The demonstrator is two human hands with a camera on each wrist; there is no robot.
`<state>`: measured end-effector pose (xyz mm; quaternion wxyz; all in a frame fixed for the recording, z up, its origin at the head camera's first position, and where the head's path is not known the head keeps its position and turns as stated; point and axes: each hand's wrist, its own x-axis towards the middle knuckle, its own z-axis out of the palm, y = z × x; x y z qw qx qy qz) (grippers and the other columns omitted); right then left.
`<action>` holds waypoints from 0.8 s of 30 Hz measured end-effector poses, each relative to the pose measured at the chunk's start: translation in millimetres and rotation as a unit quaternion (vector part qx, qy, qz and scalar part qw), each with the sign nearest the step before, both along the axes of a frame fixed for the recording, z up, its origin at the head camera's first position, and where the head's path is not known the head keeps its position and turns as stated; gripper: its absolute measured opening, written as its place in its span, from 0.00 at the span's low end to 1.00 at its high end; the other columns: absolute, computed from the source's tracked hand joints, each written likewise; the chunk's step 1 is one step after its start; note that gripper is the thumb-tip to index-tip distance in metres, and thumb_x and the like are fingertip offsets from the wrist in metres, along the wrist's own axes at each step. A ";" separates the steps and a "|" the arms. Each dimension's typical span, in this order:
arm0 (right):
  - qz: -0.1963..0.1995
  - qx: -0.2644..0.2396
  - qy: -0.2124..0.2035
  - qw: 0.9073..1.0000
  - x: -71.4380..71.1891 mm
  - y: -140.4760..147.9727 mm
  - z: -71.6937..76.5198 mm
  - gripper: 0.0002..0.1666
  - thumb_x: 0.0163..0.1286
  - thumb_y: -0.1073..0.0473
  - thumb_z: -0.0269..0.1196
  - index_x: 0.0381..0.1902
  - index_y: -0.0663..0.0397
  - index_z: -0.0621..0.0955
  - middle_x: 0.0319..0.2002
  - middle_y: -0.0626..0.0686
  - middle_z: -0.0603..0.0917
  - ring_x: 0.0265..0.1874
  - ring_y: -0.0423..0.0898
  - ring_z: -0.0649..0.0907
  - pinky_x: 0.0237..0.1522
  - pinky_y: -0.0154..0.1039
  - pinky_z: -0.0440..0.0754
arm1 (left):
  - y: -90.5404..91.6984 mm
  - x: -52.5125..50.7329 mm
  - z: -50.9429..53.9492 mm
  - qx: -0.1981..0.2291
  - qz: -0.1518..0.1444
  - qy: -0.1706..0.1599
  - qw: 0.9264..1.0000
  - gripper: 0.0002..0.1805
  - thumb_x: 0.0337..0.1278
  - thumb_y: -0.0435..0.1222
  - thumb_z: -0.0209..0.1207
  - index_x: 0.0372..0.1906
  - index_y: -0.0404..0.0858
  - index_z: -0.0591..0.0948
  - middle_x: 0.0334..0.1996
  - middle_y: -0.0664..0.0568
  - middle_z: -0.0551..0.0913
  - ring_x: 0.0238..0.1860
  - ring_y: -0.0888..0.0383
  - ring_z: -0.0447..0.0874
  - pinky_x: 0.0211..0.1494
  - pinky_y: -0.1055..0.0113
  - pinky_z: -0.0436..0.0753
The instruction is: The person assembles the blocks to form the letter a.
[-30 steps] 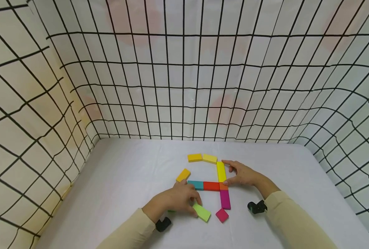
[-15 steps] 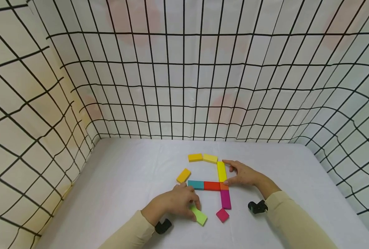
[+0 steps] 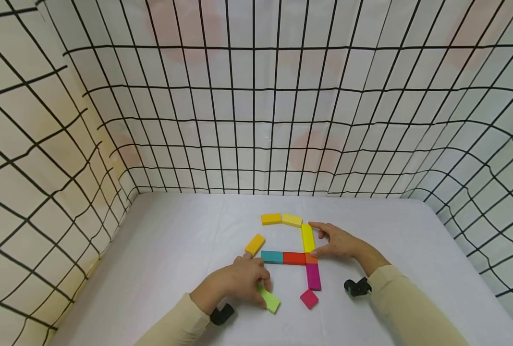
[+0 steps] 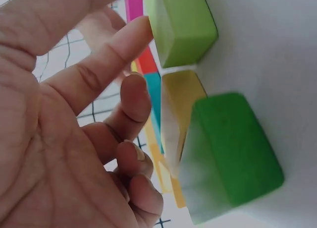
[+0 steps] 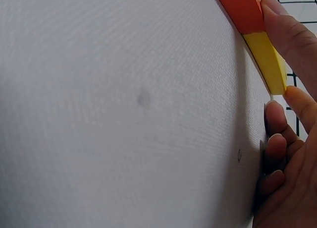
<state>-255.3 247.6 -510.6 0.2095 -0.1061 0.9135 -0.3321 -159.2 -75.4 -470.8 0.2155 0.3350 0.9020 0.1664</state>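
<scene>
Dark green block (image 4: 242, 148): lies near the left hand's curled fingers in the left wrist view, hidden from the head view.
Left hand (image 3: 241, 282): pinches the light green block between thumb and forefinger; has shifted left over the last second.
Amber block (image 3: 255, 244): lies just beyond the left fingertips; touching or barely apart, cannot tell.
Light green block (image 3: 271, 302): held in the left hand, one end poking out to its right; has come left, farther from the crimson block. Probably being repositioned and not yet settled; lifted or sliding, cannot tell.
Teal block (image 3: 272, 257), red block (image 3: 294, 258): run end to end from beyond the left hand toward the right thumb, unmoved.
Yellow bar (image 3: 308, 238): stands just left of the right hand, above the orange block (image 3: 311, 258).
Crimson block (image 3: 310, 299): lies between the hands, nearer the wearer than the right hand.
Right hand (image 3: 340, 243): spreads thumb and forefinger wide along the yellow bar, touching; unmoved, apparently steadying.
</scene>
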 end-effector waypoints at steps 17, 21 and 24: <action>0.005 0.011 0.003 1.000 -1.2 -0.8 0.5 0.62 0.49 0.40 0.80 0.78 0.45 0.64 0.46 0.53 0.71 0.45 0.49 0.70 0.41 0.41 0.72 | 1.1 -1.1 1.6 0.004 0.008 -0.008 1.000 0.12 0.43 0.50 0.79 0.31 0.60 0.86 0.35 0.64 0.76 0.42 0.64 0.64 0.44 0.67 0.65; 0.007 0.011 0.003 1.000 -1.3 -0.7 0.6 0.62 0.49 0.40 0.80 0.78 0.44 0.64 0.45 0.53 0.71 0.44 0.49 0.70 0.40 0.41 0.72 | 0.4 -2.0 0.8 0.002 0.008 0.001 1.000 0.12 0.43 0.50 0.79 0.30 0.60 0.85 0.34 0.65 0.75 0.42 0.64 0.63 0.44 0.67 0.64; 0.008 0.009 0.002 1.000 -1.3 -0.2 0.3 0.63 0.49 0.40 0.80 0.79 0.45 0.64 0.45 0.53 0.70 0.44 0.49 0.70 0.40 0.41 0.72 | -0.2 -2.7 0.2 0.002 0.008 0.007 1.000 0.12 0.43 0.51 0.79 0.30 0.60 0.85 0.34 0.65 0.75 0.41 0.64 0.63 0.42 0.68 0.63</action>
